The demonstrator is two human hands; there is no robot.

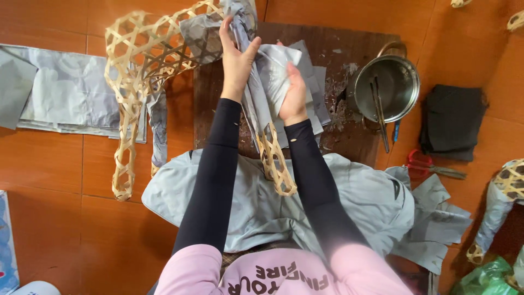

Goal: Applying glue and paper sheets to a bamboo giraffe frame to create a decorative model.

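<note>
We see both hands raised over a dark board (pixel 349 136) that lies on the orange floor (pixel 65 229). The left hand (pixel 236 60) is open, fingers extended upward and thumb spread, with its palm pressed flat against grey paper (pixel 275 68) wrapped on a woven bamboo frame (pixel 136 60); it grips nothing in a closed fist. The right hand (pixel 293 93) is curled around the same paper from the opposite side, fingers folded over the sheet and pressing it onto the frame. The frame is an open lattice of pale strips. Its wide part stands up and to the left of the hands, one leg (pixel 124 158) hangs down to the left, and a second leg (pixel 275 164) runs down between the forearms, partly covered in paper. Below the arms, a large grey sheet (pixel 360 202) covers the lap. More grey sheets (pixel 71 93) lie flat on the floor at far left. To the right of the board stands a metal pot (pixel 396 68) with a brush (pixel 379 109) resting in it. A dark folded cloth (pixel 452 121) lies further right, and red-handled scissors (pixel 431 166) lie just below it. Another paper-covered bamboo piece (pixel 505 196) shows at the right edge.
</note>
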